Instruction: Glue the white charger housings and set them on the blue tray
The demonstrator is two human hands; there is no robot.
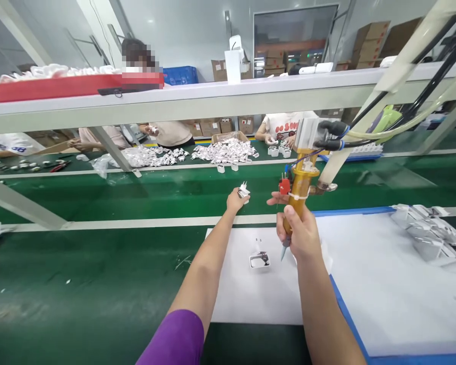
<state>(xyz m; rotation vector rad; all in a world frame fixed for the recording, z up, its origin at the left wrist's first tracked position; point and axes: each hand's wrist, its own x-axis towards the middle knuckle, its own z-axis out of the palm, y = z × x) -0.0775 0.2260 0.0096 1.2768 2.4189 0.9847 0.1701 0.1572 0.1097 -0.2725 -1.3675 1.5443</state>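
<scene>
My left hand point(235, 201) is closed on a small white plug part point(244, 192), reaching out over the green belt. Two metal pins stick up from the part. Wrapped by the fingers of my right hand point(302, 230) is an amber dispensing gun point(299, 188) with a narrow blue-grey nozzle pointing down; its index finger stretches out beside a red switch point(284, 186). Left of the nozzle, apart from it, a white plastic housing point(259, 267) with dark and metal parts inside lies on a white sheet point(247, 299).
A blue-edged tray point(383, 284) holds several white pieces point(429, 230) at the right. Beyond the green belt point(175, 195), co-workers sit behind heaps of white parts point(228, 151). A shelf point(197, 96) crosses overhead, and hoses point(399, 86) run to the dispensing gun.
</scene>
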